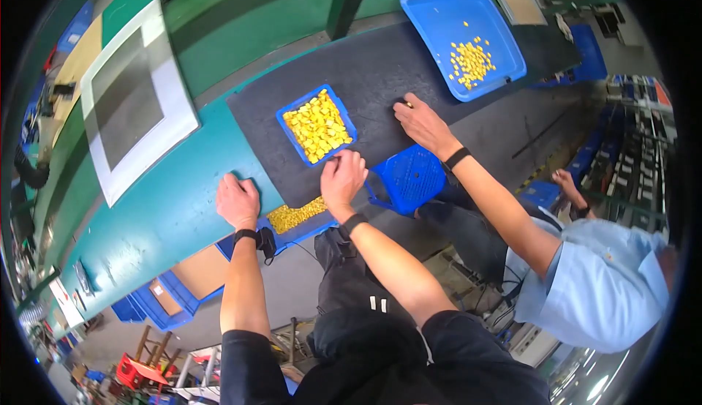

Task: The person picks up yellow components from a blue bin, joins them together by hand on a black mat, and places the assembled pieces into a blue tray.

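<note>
My left hand (238,201) rests on the teal tabletop (212,158), its fingers curled in and nothing seen in them. At the near edge of a small blue tray (299,147) is my right hand (343,177), with fingers bent together. Whatever is between those fingertips is hidden. Small yellow pieces (316,126) fill this tray, which sits on a black mat (267,101). A black band circles each of my wrists. Below the table edge, between my forearms, more yellow pieces (296,216) lie in a blue bin (313,227).
On the right, a co-worker's hand (426,125) reaches over the mat, seemingly pinching a yellow piece. A larger blue tray (439,21) beyond it holds scattered yellow pieces. A blue plastic stool (411,178) stands beside my right forearm. A white-framed panel (172,76) lies at the left.
</note>
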`<state>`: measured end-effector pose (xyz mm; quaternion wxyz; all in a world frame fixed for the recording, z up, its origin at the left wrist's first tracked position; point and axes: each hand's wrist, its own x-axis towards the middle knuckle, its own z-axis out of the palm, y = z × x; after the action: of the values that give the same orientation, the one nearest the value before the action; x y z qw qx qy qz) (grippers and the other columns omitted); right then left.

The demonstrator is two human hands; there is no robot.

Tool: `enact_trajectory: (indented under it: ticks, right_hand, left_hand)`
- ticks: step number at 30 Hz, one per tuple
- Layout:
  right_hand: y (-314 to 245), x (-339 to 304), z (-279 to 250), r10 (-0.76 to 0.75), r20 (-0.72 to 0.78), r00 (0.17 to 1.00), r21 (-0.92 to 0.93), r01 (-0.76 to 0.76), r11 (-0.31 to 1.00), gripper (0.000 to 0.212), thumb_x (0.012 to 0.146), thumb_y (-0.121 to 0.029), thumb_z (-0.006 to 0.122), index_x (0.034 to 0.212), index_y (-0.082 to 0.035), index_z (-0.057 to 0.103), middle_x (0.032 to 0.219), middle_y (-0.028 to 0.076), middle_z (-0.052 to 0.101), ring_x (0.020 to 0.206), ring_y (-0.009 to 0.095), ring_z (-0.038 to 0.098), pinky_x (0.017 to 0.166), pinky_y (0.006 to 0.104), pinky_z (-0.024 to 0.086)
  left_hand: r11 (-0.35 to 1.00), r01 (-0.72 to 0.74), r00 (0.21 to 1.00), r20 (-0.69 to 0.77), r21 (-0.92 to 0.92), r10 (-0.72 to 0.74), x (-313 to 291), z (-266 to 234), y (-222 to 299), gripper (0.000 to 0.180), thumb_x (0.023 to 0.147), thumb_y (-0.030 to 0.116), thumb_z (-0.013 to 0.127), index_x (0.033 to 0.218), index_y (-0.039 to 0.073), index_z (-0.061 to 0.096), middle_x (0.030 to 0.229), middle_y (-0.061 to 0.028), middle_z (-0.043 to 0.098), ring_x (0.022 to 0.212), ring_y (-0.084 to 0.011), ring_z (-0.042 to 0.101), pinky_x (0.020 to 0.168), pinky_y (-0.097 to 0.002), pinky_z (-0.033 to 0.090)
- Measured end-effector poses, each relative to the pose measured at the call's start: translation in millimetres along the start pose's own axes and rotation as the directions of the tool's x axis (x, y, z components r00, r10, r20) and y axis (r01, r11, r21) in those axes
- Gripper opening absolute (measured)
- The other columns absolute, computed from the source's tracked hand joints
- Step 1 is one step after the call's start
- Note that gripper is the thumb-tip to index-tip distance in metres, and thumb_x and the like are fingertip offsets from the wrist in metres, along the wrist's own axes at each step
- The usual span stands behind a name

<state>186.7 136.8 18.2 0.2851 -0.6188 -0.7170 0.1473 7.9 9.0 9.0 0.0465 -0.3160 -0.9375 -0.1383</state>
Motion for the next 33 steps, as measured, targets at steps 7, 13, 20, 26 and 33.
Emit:
enact_trajectory:
  ticks: [7, 13, 20, 26, 33]
  right_hand:
    - [45, 25, -50, 0.046, 0.331, 0.942, 0.467, -0.206, 0.860, 0.019, 0.090, -0.004, 0.075, 0.108, -0.005, 0.072, 0.094, 0.011, 0.067, 0.080, 0.028, 0.068, 0.071, 0.0425, 0.055]
    - [15, 90, -79, -0.302, 0.286, 0.909, 0.264, 0.228, 0.937, 0.026, 0.093, -0.003, 0.075, 0.119, -0.007, 0.074, 0.101, 0.008, 0.069, 0.084, 0.024, 0.072, 0.073, 0.0365, 0.057]
    - [-5, 144, -70, -0.509, 0.341, 0.790, 0.161, 0.485, 0.860, 0.030, 0.089, -0.007, 0.078, 0.119, -0.011, 0.075, 0.105, 0.010, 0.066, 0.095, 0.033, 0.070, 0.078, 0.0450, 0.057]
    - [-6, 152, -63, -0.531, 0.463, 0.710, 0.152, 0.527, 0.836, 0.029, 0.088, -0.007, 0.079, 0.117, -0.012, 0.076, 0.103, 0.011, 0.064, 0.097, 0.034, 0.069, 0.078, 0.0463, 0.057]
    - [1, 156, -58, -0.541, 0.374, 0.754, 0.277, 0.466, 0.840, 0.024, 0.087, -0.008, 0.083, 0.110, -0.010, 0.077, 0.107, 0.010, 0.067, 0.093, 0.033, 0.071, 0.077, 0.0440, 0.059]
  left_hand:
    - [1.000, -0.004, 1.000, -0.015, -0.015, 0.004, -2, 7, 2, 0.015, 0.089, 0.023, 0.064, 0.087, 0.010, 0.056, 0.089, -0.0133, 0.065, 0.087, -0.0381, 0.067, 0.078, -0.0521, 0.053]
    - [1.000, 0.005, 1.000, -0.028, -0.015, -0.006, -2, 4, 1, 0.015, 0.089, 0.022, 0.064, 0.088, 0.010, 0.056, 0.088, -0.0125, 0.065, 0.085, -0.0380, 0.067, 0.075, -0.0525, 0.053]
    - [1.000, 0.004, 1.000, -0.029, -0.016, -0.004, -3, 6, 4, 0.015, 0.088, 0.022, 0.064, 0.088, 0.010, 0.055, 0.086, -0.0111, 0.064, 0.082, -0.0366, 0.066, 0.072, -0.0511, 0.053]
    - [1.000, -0.013, 0.998, -0.067, -0.012, 0.012, -4, 8, 1, 0.014, 0.086, 0.020, 0.065, 0.086, 0.011, 0.054, 0.085, -0.0104, 0.062, 0.080, -0.0343, 0.066, 0.070, -0.0488, 0.053]
    - [1.000, -0.012, 0.999, -0.036, -0.004, 0.012, -4, 9, -3, 0.013, 0.085, 0.019, 0.064, 0.085, 0.010, 0.054, 0.085, -0.0117, 0.062, 0.080, -0.0360, 0.065, 0.071, -0.0499, 0.053]
